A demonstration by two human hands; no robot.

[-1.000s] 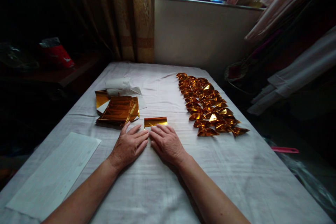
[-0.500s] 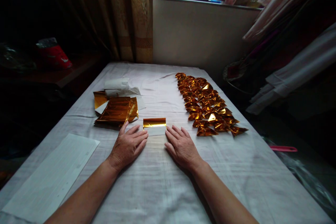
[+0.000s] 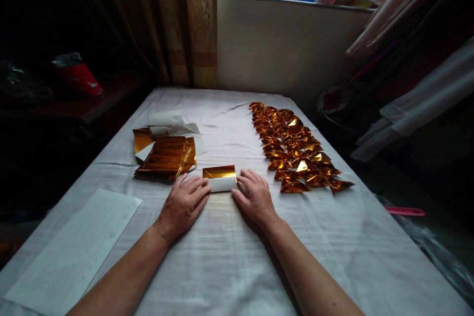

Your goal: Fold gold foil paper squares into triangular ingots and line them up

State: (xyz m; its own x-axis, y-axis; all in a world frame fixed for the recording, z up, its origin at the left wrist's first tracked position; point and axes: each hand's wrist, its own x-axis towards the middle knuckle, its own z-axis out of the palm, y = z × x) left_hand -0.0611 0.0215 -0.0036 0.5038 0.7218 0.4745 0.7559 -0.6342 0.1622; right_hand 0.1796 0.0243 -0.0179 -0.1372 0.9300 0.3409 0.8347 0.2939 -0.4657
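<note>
A person's left hand (image 3: 184, 203) and right hand (image 3: 255, 197) lay flat, fingers spread and gripping nothing, on either side of a partly folded gold foil sheet (image 3: 219, 178) at the middle of a cloth-covered table (image 3: 222, 266). The fingertips of both hands touched the sheet's white lower flap at its two ends, apparently pinning it so that the fold would hold its crease against the cloth. The gold face showed along the far edge of the sheet, the white backing along the near one.

A loose stack of unfolded gold foil sheets (image 3: 166, 156) sat just beyond the left hand, within easy reach, with crumpled white paper (image 3: 168, 122) behind it. Finished folded gold pieces (image 3: 294, 150) ran in a long band up the table's right side, its nearest end just beside the right hand and close to the table's right edge. A lined white sheet (image 3: 76, 252) lay at the near left corner. Bare cloth stretched open between the forearms and toward the near edge.
</note>
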